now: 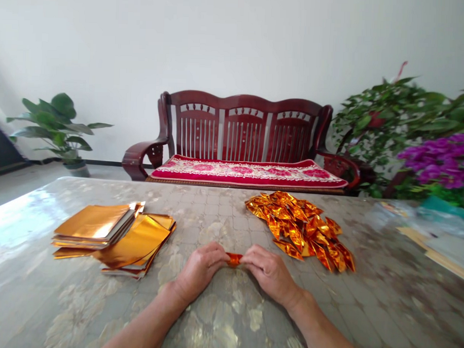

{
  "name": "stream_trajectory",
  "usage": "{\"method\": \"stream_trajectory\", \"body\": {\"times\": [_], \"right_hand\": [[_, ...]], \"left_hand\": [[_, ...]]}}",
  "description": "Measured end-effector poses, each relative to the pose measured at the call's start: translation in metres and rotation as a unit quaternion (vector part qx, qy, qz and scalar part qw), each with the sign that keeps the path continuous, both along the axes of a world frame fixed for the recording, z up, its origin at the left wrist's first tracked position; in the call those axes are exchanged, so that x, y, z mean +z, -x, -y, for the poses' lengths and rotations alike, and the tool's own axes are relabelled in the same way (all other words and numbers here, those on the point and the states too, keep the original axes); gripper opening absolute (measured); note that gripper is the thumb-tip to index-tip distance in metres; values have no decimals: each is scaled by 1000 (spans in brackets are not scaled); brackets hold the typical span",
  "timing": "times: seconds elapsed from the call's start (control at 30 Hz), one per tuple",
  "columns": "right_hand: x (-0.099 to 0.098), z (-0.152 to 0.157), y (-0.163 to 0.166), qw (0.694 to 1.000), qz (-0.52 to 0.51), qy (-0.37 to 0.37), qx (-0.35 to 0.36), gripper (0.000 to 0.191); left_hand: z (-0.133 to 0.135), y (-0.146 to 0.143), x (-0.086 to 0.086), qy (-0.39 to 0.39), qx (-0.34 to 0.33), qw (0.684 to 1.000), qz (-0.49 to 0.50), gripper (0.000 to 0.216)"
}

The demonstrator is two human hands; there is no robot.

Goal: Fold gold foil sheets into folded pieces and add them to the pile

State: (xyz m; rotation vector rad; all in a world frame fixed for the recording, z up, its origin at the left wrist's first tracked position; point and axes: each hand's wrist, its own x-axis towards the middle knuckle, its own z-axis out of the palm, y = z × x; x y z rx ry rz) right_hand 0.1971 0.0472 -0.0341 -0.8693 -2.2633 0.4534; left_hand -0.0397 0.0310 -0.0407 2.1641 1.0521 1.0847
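Observation:
Between my two hands is a small folded piece of shiny orange-gold foil paper (pixel 234 259), low over the table. My left hand (pixel 204 267) pinches its left end, and my right hand (pixel 267 270) pinches the right end. Both sets of fingers are closed and cover the ends, so only the middle of the paper shows. Left of my hands lie stacks of flat gold foil sheets (pixel 91 221), some fanned out askew. To the right, beyond my right hand, is a heap of folded gold foil pieces (pixel 291 222) with pointed ends.
A patterned, glossy cover lies over the table (pixel 211 325). Clear plastic bags (pixel 398 215) and pale flat sheets (pixel 448 252) are at its right side. Behind stands a dark red wooden bench (pixel 243 126) with a red floral cushion (pixel 251 170). Potted plants (pixel 60 127) flank it.

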Motion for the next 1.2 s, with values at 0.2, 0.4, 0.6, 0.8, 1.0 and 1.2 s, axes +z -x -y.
{"method": "stream_trajectory", "body": {"times": [0.2, 0.4, 0.6, 0.8, 1.0, 1.2], "right_hand": [[3, 3, 2, 1000, 23, 17, -10, 15], [3, 4, 5, 999, -5, 35, -14, 10], [0, 3, 8, 997, -50, 60, -12, 13], [1, 4, 7, 998, -39, 50, 9, 17], [3, 5, 7, 999, -22, 39, 20, 16], [5, 7, 8, 999, -13, 34, -3, 16]], "left_hand": [[1, -2, 2, 24, -5, 1000, 16, 18], [1, -5, 1, 25, -4, 1000, 17, 16], [2, -7, 5, 26, 3, 999, 20, 15], [2, -9, 5, 23, -8, 999, 29, 16], [1, -10, 5, 35, -10, 999, 31, 17], [3, -14, 7, 35, 6, 999, 31, 17]]}}
